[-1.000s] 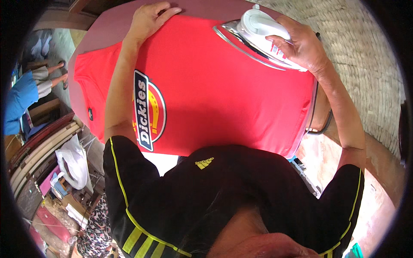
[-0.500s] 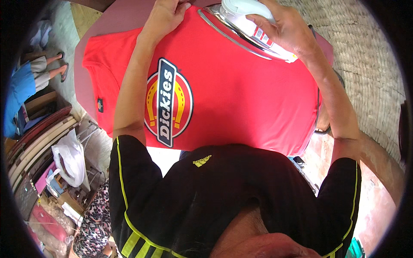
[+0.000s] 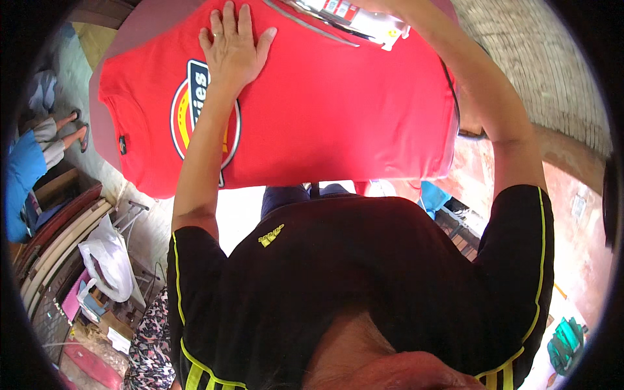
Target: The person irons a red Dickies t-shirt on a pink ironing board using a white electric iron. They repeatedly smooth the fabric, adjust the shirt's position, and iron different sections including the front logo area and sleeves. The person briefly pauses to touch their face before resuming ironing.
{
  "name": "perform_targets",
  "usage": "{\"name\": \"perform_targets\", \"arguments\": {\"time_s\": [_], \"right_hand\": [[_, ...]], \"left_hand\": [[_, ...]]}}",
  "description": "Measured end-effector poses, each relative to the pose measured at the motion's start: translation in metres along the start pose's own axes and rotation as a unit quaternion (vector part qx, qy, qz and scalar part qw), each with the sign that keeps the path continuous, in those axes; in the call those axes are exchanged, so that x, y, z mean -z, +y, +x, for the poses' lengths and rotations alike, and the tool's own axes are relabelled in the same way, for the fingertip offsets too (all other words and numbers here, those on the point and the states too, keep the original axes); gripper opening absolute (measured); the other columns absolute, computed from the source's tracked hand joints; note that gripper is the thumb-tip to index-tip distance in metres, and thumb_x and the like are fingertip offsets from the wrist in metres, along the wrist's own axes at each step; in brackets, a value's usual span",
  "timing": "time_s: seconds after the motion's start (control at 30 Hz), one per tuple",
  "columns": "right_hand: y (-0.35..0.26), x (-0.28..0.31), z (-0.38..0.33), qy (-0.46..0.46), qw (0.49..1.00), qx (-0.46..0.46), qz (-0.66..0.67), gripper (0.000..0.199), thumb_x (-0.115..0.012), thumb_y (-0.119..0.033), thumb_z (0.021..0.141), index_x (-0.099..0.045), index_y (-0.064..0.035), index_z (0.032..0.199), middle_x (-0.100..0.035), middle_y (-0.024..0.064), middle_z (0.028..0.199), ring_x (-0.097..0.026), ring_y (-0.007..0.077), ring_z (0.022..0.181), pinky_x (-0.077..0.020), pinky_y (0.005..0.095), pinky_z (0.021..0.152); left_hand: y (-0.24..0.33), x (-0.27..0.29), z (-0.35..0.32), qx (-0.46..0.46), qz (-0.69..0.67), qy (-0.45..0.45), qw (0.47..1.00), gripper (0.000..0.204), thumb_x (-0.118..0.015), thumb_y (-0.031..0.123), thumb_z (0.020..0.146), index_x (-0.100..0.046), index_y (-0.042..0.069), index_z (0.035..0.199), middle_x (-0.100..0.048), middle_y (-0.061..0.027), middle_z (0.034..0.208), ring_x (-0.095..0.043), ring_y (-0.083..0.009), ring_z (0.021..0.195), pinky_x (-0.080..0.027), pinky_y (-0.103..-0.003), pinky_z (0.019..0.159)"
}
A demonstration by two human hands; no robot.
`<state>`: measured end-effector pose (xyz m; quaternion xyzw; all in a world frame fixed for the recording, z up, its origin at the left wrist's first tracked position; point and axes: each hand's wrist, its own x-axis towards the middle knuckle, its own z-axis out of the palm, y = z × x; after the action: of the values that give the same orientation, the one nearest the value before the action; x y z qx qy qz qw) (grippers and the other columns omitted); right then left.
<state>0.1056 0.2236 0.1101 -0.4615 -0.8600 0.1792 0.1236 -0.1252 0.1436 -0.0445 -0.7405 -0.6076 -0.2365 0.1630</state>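
Note:
A red sleeveless shirt (image 3: 338, 123) with a round printed logo lies spread over an ironing board (image 3: 156, 23) with a dull pink cover. My left hand (image 3: 235, 49) rests palm down on the fabric beside the logo, open, its fingers spread and a ring on one of them. Cut off by the upper edge, my right hand (image 3: 388, 5) is on a white iron (image 3: 380, 29), whose metal soleplate rim lies along the shirt. The iron's handle and my right fingers are out of the picture. My left forearm covers part of the logo.
A dark cord (image 3: 457, 107) runs past the board's right end. Woven matting (image 3: 533, 71) lies at the right. At the left are stacked curved boards (image 3: 62, 244), a white plastic bag (image 3: 107, 260) and a person in blue (image 3: 25, 182). Patterned fabric (image 3: 149, 344) shows at lower left.
My left hand has come back from the shirt's far edge and now lies flat nearer me. The iron and my right hand have moved up, farther away. The whole view has shifted.

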Motion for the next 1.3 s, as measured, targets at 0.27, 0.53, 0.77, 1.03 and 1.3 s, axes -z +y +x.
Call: {"name": "perform_targets", "arguments": {"time_s": [0.27,0.53,0.77,1.03,1.3], "right_hand": [[0.057,0.011,-0.120,0.048,0.994,-0.050,-0.080,0.050,-0.059,-0.040,0.097,-0.061,0.0039,0.119,-0.066,0.0285,0.114,-0.064,0.0436,0.107,-0.0517,0.0493,0.091],[0.013,-0.018,-0.204,0.064,0.996,-0.060,0.034,0.048,-0.061,-0.044,0.097,-0.061,0.0009,0.112,-0.068,0.0242,0.084,-0.069,0.0379,0.075,-0.0521,0.0453,0.068],[-0.010,-0.025,-0.102,0.049,0.993,-0.073,0.073,0.052,-0.058,-0.044,0.097,-0.063,0.0045,0.113,-0.070,0.0275,0.098,-0.068,0.0439,0.094,-0.0544,0.0493,0.082],[-0.029,-0.026,-0.040,0.055,0.992,-0.091,0.066,0.044,-0.061,-0.041,0.096,-0.062,0.0025,0.106,-0.068,0.0260,0.085,-0.068,0.0415,0.079,-0.0538,0.0464,0.069],[-0.072,-0.033,-0.022,-0.007,0.994,-0.102,0.049,0.048,-0.061,-0.045,0.097,-0.060,0.0010,0.109,-0.067,0.0194,0.080,-0.067,0.0319,0.071,-0.0520,0.0453,0.068]], "left_hand": [[-0.001,-0.008,0.000,0.004,0.055,0.019,0.998,0.064,-0.052,0.048,0.098,-0.049,0.005,0.144,-0.047,-0.0222,0.148,-0.042,-0.0388,0.139,-0.031,-0.052,0.114],[0.110,0.045,-0.087,0.017,-0.057,-0.107,0.992,0.077,-0.044,0.061,0.097,-0.036,0.008,0.153,-0.026,-0.0199,0.162,-0.020,-0.0444,0.150,-0.016,-0.065,0.117],[0.138,0.094,-0.147,0.012,-0.110,-0.133,0.985,0.075,-0.051,0.056,0.096,-0.037,0.008,0.152,-0.025,-0.0197,0.162,-0.021,-0.0465,0.149,-0.017,-0.068,0.114],[0.080,0.108,-0.132,0.055,-0.157,-0.105,0.980,0.067,-0.056,0.052,0.095,-0.049,0.007,0.144,-0.038,-0.0193,0.156,-0.033,-0.0445,0.143,-0.026,-0.062,0.113],[-0.146,0.038,-0.058,0.206,0.075,-0.054,0.974,0.067,-0.046,0.054,0.099,-0.047,0.008,0.147,-0.040,-0.0197,0.155,-0.034,-0.0441,0.143,-0.026,-0.061,0.114]]}}
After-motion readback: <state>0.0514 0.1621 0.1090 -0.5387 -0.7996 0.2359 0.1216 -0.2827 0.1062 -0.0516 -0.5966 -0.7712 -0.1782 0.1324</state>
